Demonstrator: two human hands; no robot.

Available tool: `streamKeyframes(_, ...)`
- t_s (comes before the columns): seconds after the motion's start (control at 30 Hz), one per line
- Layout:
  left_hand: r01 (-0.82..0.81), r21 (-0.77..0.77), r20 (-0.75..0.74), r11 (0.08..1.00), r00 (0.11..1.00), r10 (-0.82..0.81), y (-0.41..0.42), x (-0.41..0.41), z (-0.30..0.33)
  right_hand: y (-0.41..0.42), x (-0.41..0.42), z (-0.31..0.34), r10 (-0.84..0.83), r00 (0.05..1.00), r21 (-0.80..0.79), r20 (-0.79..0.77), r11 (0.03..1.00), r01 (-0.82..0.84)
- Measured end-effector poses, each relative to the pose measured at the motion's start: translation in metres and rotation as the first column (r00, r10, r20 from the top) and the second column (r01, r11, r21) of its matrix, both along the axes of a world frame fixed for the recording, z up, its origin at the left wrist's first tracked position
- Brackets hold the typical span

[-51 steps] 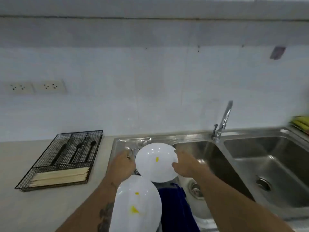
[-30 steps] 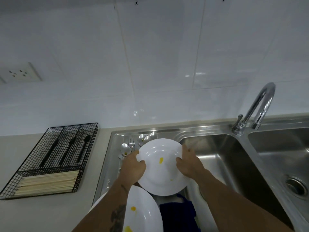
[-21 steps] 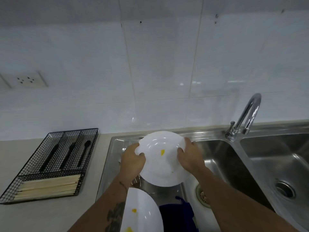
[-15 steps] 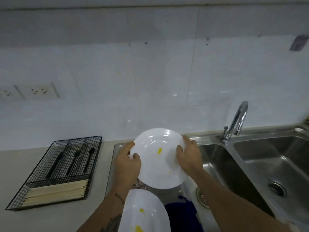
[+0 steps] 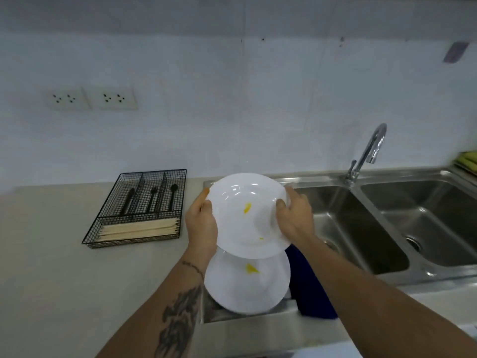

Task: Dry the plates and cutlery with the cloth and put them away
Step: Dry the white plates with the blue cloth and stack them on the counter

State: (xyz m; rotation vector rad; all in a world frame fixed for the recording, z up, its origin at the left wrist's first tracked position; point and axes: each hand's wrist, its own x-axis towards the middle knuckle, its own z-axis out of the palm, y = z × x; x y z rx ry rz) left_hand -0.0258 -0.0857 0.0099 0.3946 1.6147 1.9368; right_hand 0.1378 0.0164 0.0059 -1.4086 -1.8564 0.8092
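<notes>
A white plate (image 5: 242, 223) with a small yellow mark is held up over the sink's drainboard, tilted towards me. My left hand (image 5: 200, 226) grips its left rim and my right hand (image 5: 295, 215) grips its right rim. Just below it a second white plate (image 5: 245, 288), also marked yellow, lies on the drainboard. A dark blue cloth (image 5: 309, 288) lies to the right of that plate, partly hidden by my right forearm. The loose cutlery on the drainboard is hidden behind the raised plate.
A black wire cutlery tray (image 5: 139, 210) sits on the beige counter to the left, holding black utensils and pale chopsticks. Right of the drainboard is a steel double sink (image 5: 366, 275) with a tap (image 5: 369, 148). A white tiled wall with sockets (image 5: 93, 98) rises behind.
Both hands have raised the plate off the drainboard and drawn it nearer to me. The view has shifted, so the second plate and the cloth show more fully.
</notes>
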Motion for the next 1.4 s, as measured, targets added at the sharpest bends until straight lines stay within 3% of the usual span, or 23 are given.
streamKeyframes(0.23,0.073,-0.008,0.131,0.997,0.989,-0.071,-0.03,0.018,-0.018,-0.027,0.031,0.0,0.089,0.994,-0.059,0.056,0.995,-0.086)
streamKeyframes(0.37,0.099,-0.003,0.129,0.995,0.987,-0.098,-0.039,0.028,-0.021,-0.039,0.051,0.004,0.11,0.994,-0.073,-0.022,0.991,-0.112)
streamKeyframes(0.43,0.09,-0.001,0.122,0.996,0.989,-0.089,-0.041,0.029,-0.022,-0.039,0.061,-0.001,0.023,0.997,-0.093,-0.08,0.995,-0.031)
streamKeyframes(0.53,0.074,-0.001,0.118,0.997,0.99,-0.073,-0.045,0.026,-0.021,-0.033,0.08,-0.024,-0.084,0.993,-0.134,0.083,0.986,0.095)
streamKeyframes(0.6,0.057,-0.008,0.116,0.998,0.992,-0.056,-0.046,0.023,-0.02,-0.03,0.092,-0.043,0.01,0.961,-0.189,0.275,0.981,0.044)
streamKeyframes(0.73,0.015,-0.058,0.118,0.998,0.993,-0.008,-0.045,0.018,-0.024,-0.031,0.1,-0.071,0.299,0.746,-0.313,0.595,0.941,-0.127)
streamKeyframes(0.8,-0.017,-0.093,0.096,0.996,0.995,0.026,-0.047,0.017,-0.027,-0.031,0.096,-0.087,0.347,0.658,-0.325,0.669,0.932,-0.161)
streamKeyframes(1.03,-0.097,-0.156,0.03,0.983,0.994,0.102,-0.048,0.014,-0.04,-0.026,0.078,-0.114,0.367,0.651,-0.391,0.665,0.913,-0.116)
streamKeyframes(1.33,-0.116,-0.15,0.064,0.982,0.99,0.126,-0.033,0.009,-0.034,-0.026,0.078,-0.116,0.122,0.629,-0.131,0.767,0.991,-0.033)
streamKeyframes(1.4,-0.106,-0.138,0.059,0.985,0.992,0.115,-0.03,0.008,-0.031,-0.016,0.082,-0.109,0.1,0.702,-0.186,0.705,0.981,0.047)
